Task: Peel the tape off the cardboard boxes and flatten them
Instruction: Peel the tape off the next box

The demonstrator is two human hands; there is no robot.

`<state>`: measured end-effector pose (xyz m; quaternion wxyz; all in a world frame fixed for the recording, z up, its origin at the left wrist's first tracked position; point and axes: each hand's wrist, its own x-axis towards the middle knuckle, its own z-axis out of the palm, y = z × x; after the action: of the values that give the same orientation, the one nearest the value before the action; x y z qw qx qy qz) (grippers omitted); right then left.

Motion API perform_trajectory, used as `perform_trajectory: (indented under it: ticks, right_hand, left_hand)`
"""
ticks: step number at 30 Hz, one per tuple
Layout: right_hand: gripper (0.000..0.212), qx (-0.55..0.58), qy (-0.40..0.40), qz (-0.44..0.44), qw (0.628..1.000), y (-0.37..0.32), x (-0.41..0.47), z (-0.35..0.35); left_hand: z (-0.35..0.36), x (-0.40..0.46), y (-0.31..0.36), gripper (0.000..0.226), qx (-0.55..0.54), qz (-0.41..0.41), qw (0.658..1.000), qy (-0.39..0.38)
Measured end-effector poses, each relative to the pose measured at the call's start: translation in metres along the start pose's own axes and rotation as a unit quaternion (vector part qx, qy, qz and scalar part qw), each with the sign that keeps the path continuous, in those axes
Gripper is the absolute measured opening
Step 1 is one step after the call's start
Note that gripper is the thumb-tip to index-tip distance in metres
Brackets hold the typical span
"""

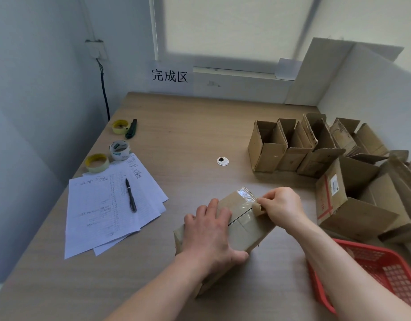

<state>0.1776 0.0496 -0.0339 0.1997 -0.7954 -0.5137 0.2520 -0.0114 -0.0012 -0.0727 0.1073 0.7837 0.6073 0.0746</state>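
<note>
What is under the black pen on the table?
The black pen lies on white papers with handwriting, fanned in a stack. The lower sheets are mostly covered.

Ahead of me a white paper sign (169,76) taped on the far wall reads "完成区". Handwriting on the white sheets (111,205) at my left is illegible.

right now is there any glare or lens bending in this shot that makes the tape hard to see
Head view: daylight from the covered window puts a bright sheen on the clear tape at the sealed box's far end, where the right hand pinches a peeled strip; the left hand casts a soft shadow; wide-angle bending bows the table edge and walls; the picture is slightly soft overall.
</note>
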Motion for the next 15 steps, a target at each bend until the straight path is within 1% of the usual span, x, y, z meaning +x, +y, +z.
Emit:
perform_trajectory:
  ticks: [3, 4, 6, 10, 12, 14, 15]
  right_hand:
    - [0.023, 0.043, 0.130, -0.084, 0.987, 0.002, -0.017, 0.016]
    - [0.021, 0.068, 0.159, -0.103, 0.979, 0.002, -0.023, 0.023]
    - [0.019, 0.087, 0.188, -0.125, 0.970, 0.004, -0.031, 0.034]
    - [0.017, 0.067, 0.177, -0.156, 0.970, 0.009, -0.034, 0.039]
    - [0.022, 0.084, 0.158, -0.156, 0.971, 0.009, -0.033, 0.037]
    - [0.032, 0.076, 0.122, -0.117, 0.983, 0.001, -0.028, 0.032]
    - [0.041, 0.049, 0.099, -0.089, 0.990, -0.005, -0.023, 0.029]
  left_hand:
    - [-0.001, -0.001, 0.003, 0.086, 0.004, 0.004, 1.000, -0.001]
    - [-0.001, -0.001, 0.004, 0.085, 0.008, 0.007, 1.000, -0.003]
    - [-0.001, -0.003, 0.005, 0.084, 0.013, 0.011, 1.000, -0.007]
    - [-0.001, -0.004, 0.006, 0.083, 0.016, 0.017, 1.000, -0.008]
    - [-0.002, -0.005, 0.007, 0.083, 0.021, 0.017, 1.000, -0.012]
    - [-0.002, -0.005, 0.006, 0.083, 0.024, 0.016, 0.999, -0.014]
    - [-0.002, -0.005, 0.006, 0.083, 0.025, 0.016, 0.999, -0.015]
